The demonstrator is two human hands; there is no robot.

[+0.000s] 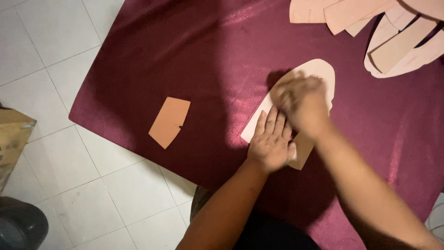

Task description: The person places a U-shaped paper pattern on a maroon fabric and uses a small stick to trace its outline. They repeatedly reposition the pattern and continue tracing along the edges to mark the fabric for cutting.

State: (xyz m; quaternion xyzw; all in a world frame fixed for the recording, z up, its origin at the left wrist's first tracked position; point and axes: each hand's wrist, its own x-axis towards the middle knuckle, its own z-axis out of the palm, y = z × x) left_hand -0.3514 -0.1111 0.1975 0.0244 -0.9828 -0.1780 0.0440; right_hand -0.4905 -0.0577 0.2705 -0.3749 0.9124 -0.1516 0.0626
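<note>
From the head camera I look straight down at a dark maroon satin cloth [185, 55] spread over a floor of pale square tiles [55, 41].

Near the middle of the cloth, a little toward its right edge, lies a pale sole-shaped cardboard pattern [319, 71]. Its long axis runs diagonally, the rounded end pointing to the far right corner and the narrower end toward the near edge.

My left hand [270, 141] lies flat and open on the narrower end, fingers spread and pressing it down. My right hand [300, 99] sits on top of the pattern's middle; it is blurred, so I cannot tell whether it is open or closed. A tan piece [303, 150] shows just under the left hand's wrist side.

Well apart, toward the cloth's left edge, lies a small tan cut-out [169, 121] with a notch.

At the far right corner, a loose heap of similar pale patterns [397, 41] overlaps.

On the tiles beyond the left edge stand a cardboard box [11, 139] and a dark round container [21, 224]; their contents are hidden.
</note>
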